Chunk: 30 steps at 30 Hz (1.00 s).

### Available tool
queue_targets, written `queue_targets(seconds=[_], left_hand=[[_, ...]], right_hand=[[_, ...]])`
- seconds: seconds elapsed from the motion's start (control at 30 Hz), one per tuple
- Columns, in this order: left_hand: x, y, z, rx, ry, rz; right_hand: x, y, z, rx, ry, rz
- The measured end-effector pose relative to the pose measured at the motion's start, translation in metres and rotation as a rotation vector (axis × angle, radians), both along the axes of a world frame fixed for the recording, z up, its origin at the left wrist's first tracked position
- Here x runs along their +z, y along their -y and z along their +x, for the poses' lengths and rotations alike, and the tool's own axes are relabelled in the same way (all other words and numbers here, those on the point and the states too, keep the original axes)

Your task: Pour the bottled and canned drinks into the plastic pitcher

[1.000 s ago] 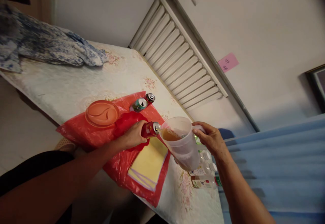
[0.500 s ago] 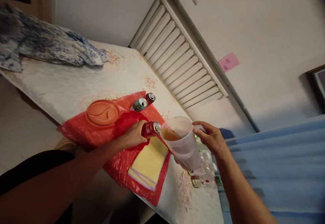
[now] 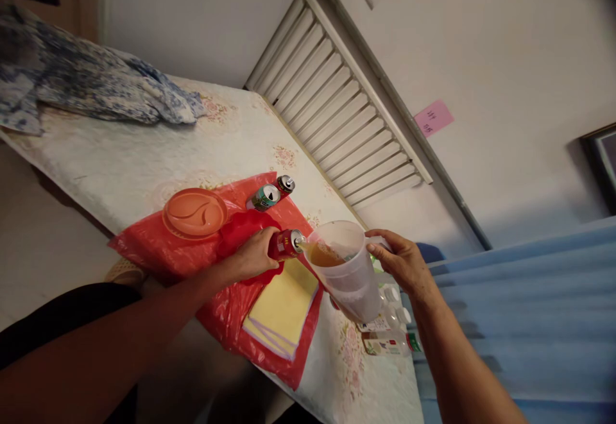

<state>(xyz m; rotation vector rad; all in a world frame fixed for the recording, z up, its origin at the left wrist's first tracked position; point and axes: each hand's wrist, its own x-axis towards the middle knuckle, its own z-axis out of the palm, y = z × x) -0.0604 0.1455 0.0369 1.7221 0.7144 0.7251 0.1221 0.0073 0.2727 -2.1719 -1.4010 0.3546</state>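
Note:
My left hand (image 3: 255,257) is wrapped round a red drink can (image 3: 283,244), its opened top turned to the right. My right hand (image 3: 402,260) grips the handle of a translucent plastic pitcher (image 3: 349,289), which leans towards the can and holds amber liquid (image 3: 326,256). At the pitcher's lip a thin stream of liquid meets the can's opening. Under the left hand is a red scalloped dish (image 3: 238,228), partly hidden. Just beyond it stand a green can (image 3: 264,197) and another dark red can (image 3: 285,185), both opened.
A red plastic sheet (image 3: 221,321) covers part of the floral tablecloth (image 3: 240,135). On it lie a folded yellow cloth (image 3: 282,312) and an orange divided plate (image 3: 195,212). Several bottles (image 3: 387,342) stand behind the pitcher. Patterned fabric (image 3: 110,87) lies at left; a radiator (image 3: 332,90) borders the table.
Both hands stay almost in place. The pitcher and the red can keep about the same tilt, with the thin stream still between them.

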Motion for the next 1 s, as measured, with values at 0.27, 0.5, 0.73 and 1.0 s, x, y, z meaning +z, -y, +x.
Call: queue_targets(seconds=[0.27, 0.5, 0.73, 1.0], left_hand=[[0.004, 0.0, -0.0023, -0.017, -0.016, -0.019], [0.0018, 0.0002, -0.0012, -0.023, 0.012, -0.014], [-0.002, -0.0006, 0.0002, -0.012, 0.021, 0.02], [0.0013, 0.0002, -0.0011, -0.024, 0.018, 0.008]], right_hand=[[0.0014, 0.0003, -0.0017, -0.003, -0.006, -0.002], [0.0025, -0.0007, -0.004, -0.008, -0.04, 0.008], [0.0045, -0.0015, -0.0068, -0.009, -0.029, 0.002], [0.005, -0.0011, -0.0055, 0.003, -0.008, 0.001]])
